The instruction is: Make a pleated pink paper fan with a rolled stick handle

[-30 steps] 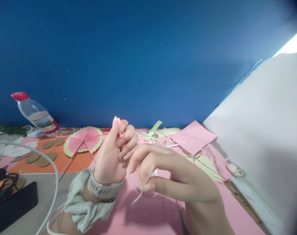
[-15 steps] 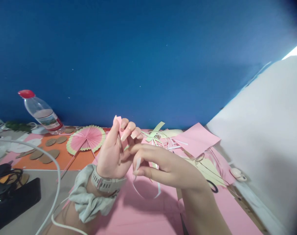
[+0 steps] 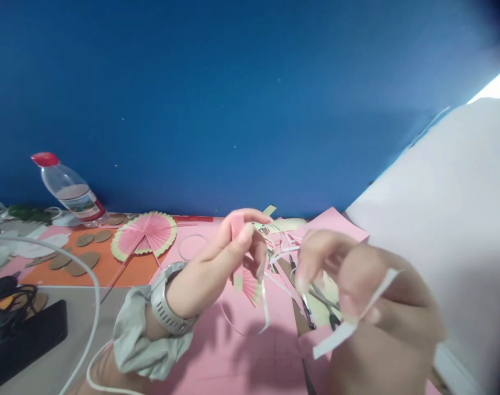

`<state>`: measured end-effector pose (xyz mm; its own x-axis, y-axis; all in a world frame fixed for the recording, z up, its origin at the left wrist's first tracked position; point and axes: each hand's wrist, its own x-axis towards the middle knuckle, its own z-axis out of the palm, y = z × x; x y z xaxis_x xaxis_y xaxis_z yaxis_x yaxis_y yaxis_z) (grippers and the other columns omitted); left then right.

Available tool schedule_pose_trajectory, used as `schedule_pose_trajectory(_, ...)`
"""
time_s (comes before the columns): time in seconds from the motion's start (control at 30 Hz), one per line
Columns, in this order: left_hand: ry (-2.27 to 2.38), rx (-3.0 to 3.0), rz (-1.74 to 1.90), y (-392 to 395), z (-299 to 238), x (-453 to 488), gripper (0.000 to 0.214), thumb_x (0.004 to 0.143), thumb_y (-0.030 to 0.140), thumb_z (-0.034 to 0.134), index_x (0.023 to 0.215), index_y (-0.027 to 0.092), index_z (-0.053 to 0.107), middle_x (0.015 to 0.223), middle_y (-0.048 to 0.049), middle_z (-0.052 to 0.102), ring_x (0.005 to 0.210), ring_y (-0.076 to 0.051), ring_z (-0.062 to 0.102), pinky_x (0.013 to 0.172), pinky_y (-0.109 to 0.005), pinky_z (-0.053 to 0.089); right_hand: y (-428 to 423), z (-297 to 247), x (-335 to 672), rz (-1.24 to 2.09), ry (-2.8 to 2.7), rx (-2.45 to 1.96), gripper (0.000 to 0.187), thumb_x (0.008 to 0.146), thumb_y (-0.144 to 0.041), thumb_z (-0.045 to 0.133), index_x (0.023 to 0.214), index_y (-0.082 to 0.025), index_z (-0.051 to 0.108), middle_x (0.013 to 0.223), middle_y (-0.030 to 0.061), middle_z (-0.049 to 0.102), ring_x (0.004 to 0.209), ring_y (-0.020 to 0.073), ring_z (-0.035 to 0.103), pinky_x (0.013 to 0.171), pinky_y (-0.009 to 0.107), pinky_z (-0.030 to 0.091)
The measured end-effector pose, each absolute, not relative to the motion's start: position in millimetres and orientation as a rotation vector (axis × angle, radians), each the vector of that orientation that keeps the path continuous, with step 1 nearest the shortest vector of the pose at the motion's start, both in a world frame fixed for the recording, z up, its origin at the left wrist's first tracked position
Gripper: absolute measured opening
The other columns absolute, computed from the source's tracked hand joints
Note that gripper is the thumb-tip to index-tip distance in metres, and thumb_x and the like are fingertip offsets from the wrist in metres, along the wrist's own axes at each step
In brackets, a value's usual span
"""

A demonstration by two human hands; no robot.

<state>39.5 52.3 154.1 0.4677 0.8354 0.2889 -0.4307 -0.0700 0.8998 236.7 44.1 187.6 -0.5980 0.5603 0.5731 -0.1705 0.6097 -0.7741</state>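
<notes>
My left hand (image 3: 217, 260), with a watch and scrunchie at the wrist, pinches pink pleated paper (image 3: 237, 224) between thumb and fingers. Below those fingers shows a fanned pink section (image 3: 250, 287) with a pale yellow-green edge; the hand hides whether it joins the pinched part. Off to the right, my right hand (image 3: 369, 285) is blurred, its fingers closed on a narrow white strip (image 3: 335, 340) that looks like paper or tape backing. Scissors (image 3: 326, 299) lie under and beside the right fingers, partly covered. A finished-looking round pink paper fan (image 3: 146, 235) lies left of my left hand.
A tilted-looking bottle with a red cap (image 3: 68, 189) stands by the blue wall. Brown paper discs (image 3: 83, 264) lie on orange paper. Loose white strips (image 3: 266, 307) curl over pink sheets (image 3: 233, 362). A white cable (image 3: 94, 323) crosses the left side; a black object (image 3: 31, 345) lies there.
My right hand has moved away from my left hand to the right, with the white strip in its fingers. My left hand has turned and shifted right, still holding the pink paper.
</notes>
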Motion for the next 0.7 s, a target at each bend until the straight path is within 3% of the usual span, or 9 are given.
schedule_pose_trajectory(0.1, 0.463, 1.368, 0.922, 51, 149, 42, 0.024, 0.096, 0.037, 0.039, 0.110, 0.023, 0.052, 0.063, 0.0047, 0.043, 0.048, -0.007, 0.042, 0.048, -0.018, 0.041, 39, 194, 246, 0.920, -2.025, -0.652, 0.013, 0.086, -0.030, 0.058, 0.074, -0.025, 0.060, 0.116, 0.0043, 0.061, 0.125, 0.0267, 0.046, 0.101, 0.044, 0.040)
schedule_pose_trajectory(0.17, 0.507, 1.416, 0.839, 51, 147, 44, 0.024, 0.095, 0.039, 0.041, 0.108, 0.023, 0.053, 0.059, 0.0063, 0.039, 0.043, -0.006, 0.036, 0.042, -0.017, 0.037, 39, 197, 245, 0.935, -2.095, -0.799, 0.016, 0.087, -0.030, 0.058, 0.072, -0.024, 0.059, 0.116, 0.0053, 0.060, 0.128, 0.0274, 0.042, 0.103, 0.046, 0.037)
schedule_pose_trajectory(0.33, 0.594, 1.562, 0.857, 54, 146, 47, 0.018, 0.094, 0.033, 0.043, 0.101, 0.020, 0.053, 0.058, 0.0063, 0.040, 0.042, -0.006, 0.037, 0.039, -0.017, 0.034, 40, 196, 233, 0.969, -2.163, -1.017, 0.018, 0.091, -0.029, 0.052, 0.076, -0.023, 0.060, 0.115, 0.0030, 0.053, 0.115, 0.0196, 0.048, 0.093, 0.034, 0.043)
schedule_pose_trajectory(0.5, 0.701, 1.648, 0.823, 56, 146, 47, 0.005, 0.089, 0.017, 0.048, 0.089, 0.018, 0.053, 0.063, 0.0050, 0.045, 0.045, -0.005, 0.036, 0.041, -0.017, 0.033, 38, 195, 229, 0.880, -2.308, -1.142, 0.020, 0.092, -0.028, 0.052, 0.075, -0.024, 0.062, 0.108, 0.0011, 0.052, 0.112, 0.0182, 0.047, 0.097, 0.034, 0.038)
schedule_pose_trajectory(0.7, 0.694, 1.668, 0.787, 55, 144, 48, 0.008, 0.088, 0.018, 0.046, 0.081, 0.019, 0.048, 0.061, 0.0055, 0.042, 0.047, -0.007, 0.037, 0.043, -0.019, 0.031, 39, 194, 231, 0.887, -2.216, -1.181, 0.015, 0.091, -0.031, 0.053, 0.080, -0.024, 0.060, 0.105, 0.0011, 0.057, 0.100, 0.0169, 0.054, 0.088, 0.031, 0.042)
